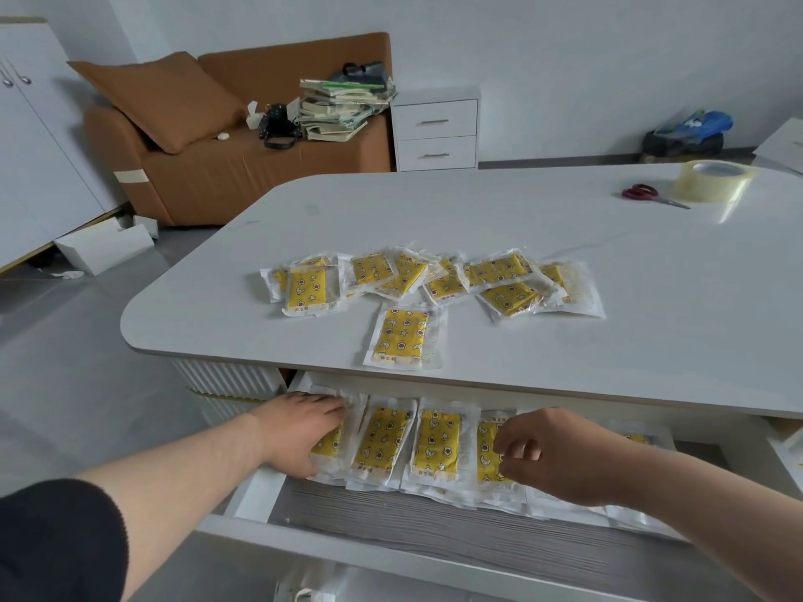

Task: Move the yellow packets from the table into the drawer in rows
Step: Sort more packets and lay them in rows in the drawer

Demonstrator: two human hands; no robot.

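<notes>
- The left hand (300,432) lies flat with straight fingers on the end packet, beside the drawer's (391,532) left wall.
- The right hand (552,454) curls over the fourth packet; I cannot tell whether it grips it.
- The row of packets (436,441) sits at the drawer's back, below the counter (478,219) edge, with bare drawer floor in front.
- A heap of packets (404,275) lies mid-counter, with a single packet (404,336) near the front edge.

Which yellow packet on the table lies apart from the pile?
The lone yellow packet nearest the table's front edge; the rest overlap in a heap behind it.
</notes>
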